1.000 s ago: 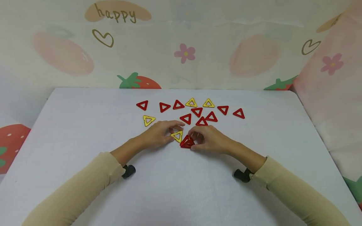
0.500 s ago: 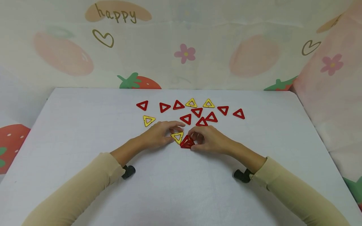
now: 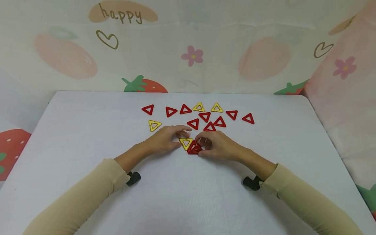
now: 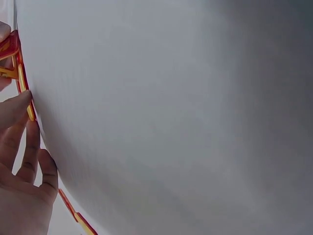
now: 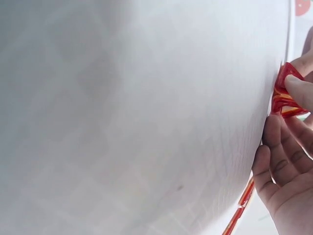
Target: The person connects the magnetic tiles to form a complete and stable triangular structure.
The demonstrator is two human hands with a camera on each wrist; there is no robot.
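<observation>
Low over the white table, my left hand (image 3: 164, 138) holds a yellow triangular magnetic tile (image 3: 181, 140) between thumb and fingertips. Its lower right side meets a small upright cluster of red triangular magnetic tiles (image 3: 194, 151). My right hand (image 3: 218, 145) grips that cluster from the right with thumb and fingers, hiding part of it. In the left wrist view, the thumb and fingertips (image 4: 32, 128) sit at the end of the tile edge. The right wrist view has the red cluster (image 5: 288, 78) pinched between thumb and fingers.
Beyond the hands lie several loose red triangular tiles (image 3: 185, 111) and yellow triangular tiles (image 3: 216, 107). One yellow tile (image 3: 151, 125) lies left of my left hand. A strawberry-print curtain (image 3: 223, 71) hangs behind the table's far edge. Black wrist cameras (image 3: 133, 178) sit under both forearms.
The yellow tile at my left fingertips has turned and shifted slightly right, so its side now lies against the red cluster. My right hand and the loose tiles have stayed put.
</observation>
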